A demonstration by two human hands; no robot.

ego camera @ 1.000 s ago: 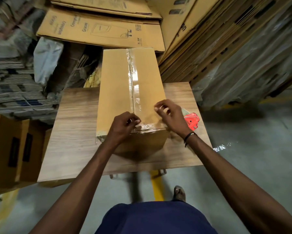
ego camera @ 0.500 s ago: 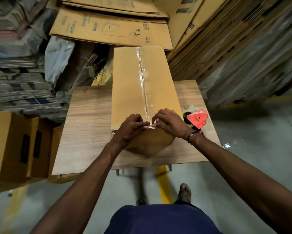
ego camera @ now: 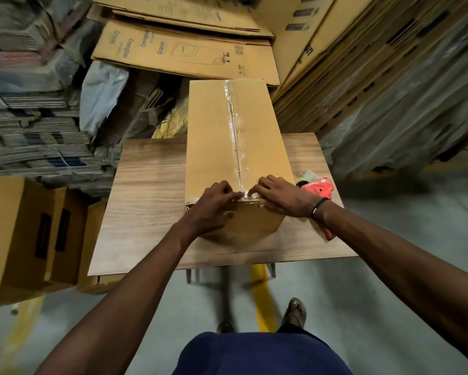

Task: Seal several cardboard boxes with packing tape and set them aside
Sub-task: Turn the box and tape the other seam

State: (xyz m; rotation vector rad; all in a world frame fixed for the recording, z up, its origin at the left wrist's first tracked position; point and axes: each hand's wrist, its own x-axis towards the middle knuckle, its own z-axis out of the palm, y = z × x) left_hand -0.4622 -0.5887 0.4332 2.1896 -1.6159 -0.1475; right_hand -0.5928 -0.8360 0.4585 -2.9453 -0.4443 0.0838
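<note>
A long brown cardboard box (ego camera: pixel 214 136) lies lengthwise on a small wooden table (ego camera: pixel 146 198). Clear packing tape (ego camera: pixel 234 125) runs down its top seam to the near edge. My left hand (ego camera: pixel 214 207) and my right hand (ego camera: pixel 281 196) meet at that near edge. Their fingertips press the tape end onto the box, and my left thumb rests on the front face. A red tape dispenser (ego camera: pixel 318 186) lies on the table just right of the box, partly hidden behind my right wrist.
Brown boxes (ego camera: pixel 24 234) stand on the floor left of the table. Flattened printed cartons (ego camera: pixel 184 52) lie behind it, and more flat cartons (ego camera: pixel 362 63) and plastic-wrapped stock (ego camera: pixel 416 117) lean at the right. My sandalled foot (ego camera: pixel 295 312) is on the grey floor.
My hands moved from either side of the tape to meet at the seam on the box's near edge. The view shifted a little; the dispenser stayed put.
</note>
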